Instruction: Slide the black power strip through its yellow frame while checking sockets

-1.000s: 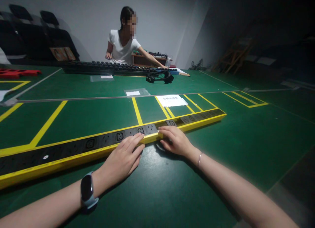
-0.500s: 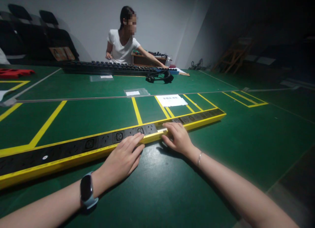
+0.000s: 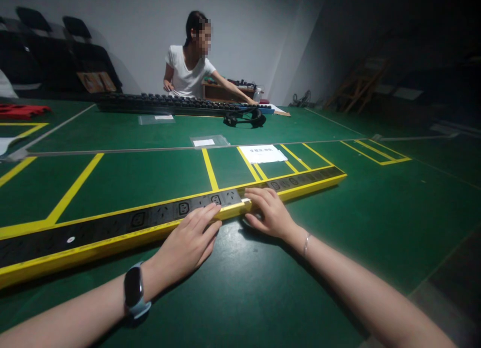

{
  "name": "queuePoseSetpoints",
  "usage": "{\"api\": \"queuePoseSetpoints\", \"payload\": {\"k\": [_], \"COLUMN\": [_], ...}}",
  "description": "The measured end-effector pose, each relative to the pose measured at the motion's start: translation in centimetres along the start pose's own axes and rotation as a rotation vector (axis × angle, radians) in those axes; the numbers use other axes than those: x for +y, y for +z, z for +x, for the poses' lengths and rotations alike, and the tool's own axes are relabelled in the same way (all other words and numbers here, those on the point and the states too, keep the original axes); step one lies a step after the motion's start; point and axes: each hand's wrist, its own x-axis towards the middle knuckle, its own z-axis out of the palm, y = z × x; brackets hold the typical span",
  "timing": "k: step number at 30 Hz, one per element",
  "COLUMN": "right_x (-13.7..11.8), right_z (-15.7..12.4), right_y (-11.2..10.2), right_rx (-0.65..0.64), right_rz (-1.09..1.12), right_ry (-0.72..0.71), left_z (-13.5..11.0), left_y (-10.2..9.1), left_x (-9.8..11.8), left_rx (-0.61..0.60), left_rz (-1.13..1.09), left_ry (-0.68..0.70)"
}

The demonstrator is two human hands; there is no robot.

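Observation:
A long power strip (image 3: 157, 212) with a yellow housing and black socket modules lies slantwise across the green table. My left hand (image 3: 193, 232) rests along its front edge, fingers stretched out over the rim near a socket (image 3: 215, 200). To the right, my right hand (image 3: 270, 212) reaches over the strip with its fingertips on top, beside a small gap (image 3: 245, 200) between modules where something pale shows. Its thumb is held apart in front of the housing. What lies under the right fingers is hidden.
Across the table (image 3: 300, 288) a person (image 3: 188, 69) in a white top reaches over a long row of black parts (image 3: 161, 103). A black headband-like item (image 3: 244, 118), a printed paper label (image 3: 263, 154) and yellow tape lines (image 3: 75, 187) lie on the table.
My right hand has shifted slightly left along the strip, and less of the gap beside its fingertips shows. My left hand stays in place.

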Motion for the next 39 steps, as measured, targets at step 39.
{"api": "queuePoseSetpoints", "payload": {"k": [39], "right_x": [-1.2], "right_z": [0.7], "right_y": [0.6], "right_rx": [-0.044], "right_rz": [0.127], "right_ry": [-0.142], "left_z": [0.1], "left_y": [0.0], "left_x": [0.2], "left_rx": [0.011], "left_rz": [0.000], "left_ry": [-0.021]}}
